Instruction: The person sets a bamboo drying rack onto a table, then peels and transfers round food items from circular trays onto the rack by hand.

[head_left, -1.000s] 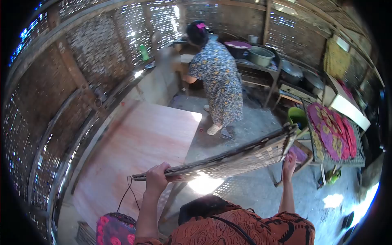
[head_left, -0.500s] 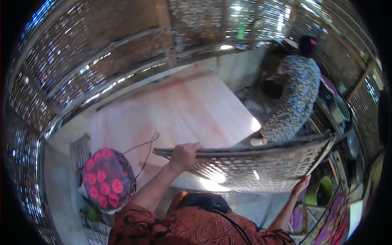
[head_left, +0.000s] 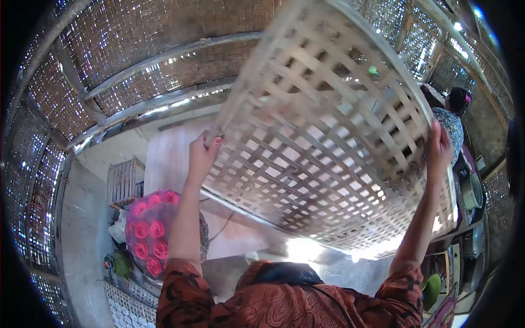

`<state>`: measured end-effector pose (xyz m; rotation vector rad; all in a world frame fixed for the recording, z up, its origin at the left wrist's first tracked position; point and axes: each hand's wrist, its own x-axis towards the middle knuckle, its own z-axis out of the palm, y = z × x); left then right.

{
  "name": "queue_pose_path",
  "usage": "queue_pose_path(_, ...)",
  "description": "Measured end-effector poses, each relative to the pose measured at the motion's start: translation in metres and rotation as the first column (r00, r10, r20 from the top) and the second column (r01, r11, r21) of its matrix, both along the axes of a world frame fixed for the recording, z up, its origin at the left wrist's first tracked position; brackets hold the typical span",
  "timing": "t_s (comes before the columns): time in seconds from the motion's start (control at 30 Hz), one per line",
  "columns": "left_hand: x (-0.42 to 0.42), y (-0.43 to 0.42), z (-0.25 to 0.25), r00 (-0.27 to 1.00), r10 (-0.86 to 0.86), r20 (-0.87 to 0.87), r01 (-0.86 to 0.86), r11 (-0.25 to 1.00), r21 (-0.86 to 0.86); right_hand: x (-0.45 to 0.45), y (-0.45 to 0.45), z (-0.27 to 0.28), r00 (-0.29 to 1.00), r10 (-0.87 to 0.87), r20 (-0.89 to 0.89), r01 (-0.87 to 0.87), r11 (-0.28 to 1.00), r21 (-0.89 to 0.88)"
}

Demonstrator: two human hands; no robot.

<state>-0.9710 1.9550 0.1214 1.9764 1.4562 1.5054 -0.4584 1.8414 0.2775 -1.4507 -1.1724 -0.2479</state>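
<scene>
A large rectangular woven bamboo tray (head_left: 322, 142) with an open lattice is raised upright and tilted in front of me. My left hand (head_left: 205, 150) grips its left edge, thumb on the near side. On the right edge, my right hand (head_left: 439, 143) is closed round the frame. Through the gaps of the lattice, parts of a pale pinkish board (head_left: 175, 158) show behind and below it. The tray's top end is blurred and reaches the upper border of the view.
A basket covered with rose-patterned cloth (head_left: 150, 232) stands at the left, near a green object (head_left: 118, 264) and a slatted crate (head_left: 124, 180). Another person (head_left: 453, 117) is at the far right, beside pots. A green bucket (head_left: 431, 290) is at the lower right.
The tray has swung up from nearly level to upright, both hands rising with it. The view has turned left, so the other person now appears farther right, partly behind the tray.
</scene>
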Motion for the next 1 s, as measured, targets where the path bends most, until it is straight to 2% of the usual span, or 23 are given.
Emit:
queue_pose_path(0.03,-0.015,0.008,-0.006,0.996,0.029,0.082,-0.024,0.998,-0.065,-0.011,0.027,0.01,0.993,-0.069,0.092,0.075,0.996,-0.055)
queue_pose_path(0.07,-0.03,0.016,-0.013,0.985,0.062,0.163,-0.041,0.991,-0.13,-0.042,0.052,0.022,0.998,0.021,0.067,-0.02,0.999,-0.026)
queue_pose_path(0.1,-0.046,0.026,-0.022,0.985,0.049,0.167,-0.029,0.992,-0.122,-0.055,0.084,0.025,0.987,0.006,0.159,-0.005,1.0,-0.005)
queue_pose_path(0.13,-0.062,0.036,-0.034,0.972,0.079,0.219,-0.04,0.984,-0.175,-0.077,0.109,0.03,0.986,-0.022,0.166,0.034,0.997,-0.07)
queue_pose_path(0.2,-0.088,0.051,-0.058,0.958,0.101,0.27,-0.04,0.974,-0.222,-0.101,0.164,0.034,0.943,-0.08,0.322,0.159,0.961,-0.228)
queue_pose_path(0.23,-0.097,0.052,-0.071,0.946,0.136,0.295,-0.054,0.962,-0.268,-0.115,0.182,0.031,0.941,-0.036,0.337,0.118,0.967,-0.227)
queue_pose_path(0.27,-0.108,0.06,-0.084,0.933,0.168,0.318,-0.065,0.948,-0.31,-0.13,0.202,0.032,0.933,-0.017,0.361,0.148,0.929,-0.339)
queue_pose_path(0.3,-0.117,0.069,-0.101,0.936,0.153,0.317,-0.053,0.952,-0.302,-0.137,0.23,0.025,0.952,0.07,0.298,0.049,0.926,-0.375)
queue_pose_path(0.37,-0.131,0.086,-0.133,0.854,0.185,0.486,-0.061,0.964,-0.259,-0.164,0.261,0.021,0.946,0.171,0.277,-0.007,0.862,-0.507)
queue_pose_path(0.4,-0.135,0.09,-0.136,0.856,0.17,0.488,-0.052,0.968,-0.246,-0.177,0.275,0.021,0.946,0.209,0.248,-0.032,0.821,-0.571)
queue_pose_path(0.43,-0.14,0.092,-0.138,0.868,0.21,0.45,-0.081,0.954,-0.289,-0.182,0.3,0.011,0.916,0.177,0.36,0.055,0.833,-0.55)
queue_pose_path(0.47,-0.144,0.093,-0.141,0.877,0.253,0.409,-0.115,0.936,-0.333,-0.184,0.32,0.004,0.913,0.201,0.356,0.055,0.803,-0.593)
queue_pose_path(0.5,-0.148,0.096,-0.144,0.877,0.253,0.408,-0.12,0.938,-0.325,-0.188,0.34,-0.005,0.909,0.228,0.35,0.052,0.77,-0.636)
queue_pose_path(0.57,-0.155,0.106,-0.149,0.894,0.373,0.25,-0.258,0.882,-0.395,-0.192,0.378,-0.03,0.921,0.238,0.309,0.007,0.782,-0.624)
queue_pose_path(0.7,-0.152,0.121,-0.155,0.872,0.436,0.222,-0.338,0.865,-0.371,-0.188,0.443,-0.083,0.93,0.302,0.208,-0.064,0.692,-0.719)
queue_pose_path(0.83,-0.142,0.128,-0.148,0.87,0.493,0.017,-0.451,0.809,-0.376,-0.193,0.476,-0.125,0.932,0.311,0.189,-0.07,0.663,-0.745)
queue_pose_path(0.9,-0.142,0.135,-0.154,0.853,0.518,-0.063,-0.497,0.771,-0.397,-0.194,0.482,-0.148,0.88,0.161,0.446,0.071,0.885,-0.461)
queue_pose_path(0.97,-0.141,0.148,-0.16,0.858,0.492,-0.147,-0.505,0.754,-0.419,-0.195,0.469,-0.145,0.875,0.207,0.437,0.009,0.897,-0.443)
queue_pose_path(1.0,-0.14,0.154,-0.165,0.853,0.5,-0.151,-0.512,0.743,-0.432,-0.191,0.46,-0.152,0.875,0.278,0.396,-0.093,0.9,-0.426)
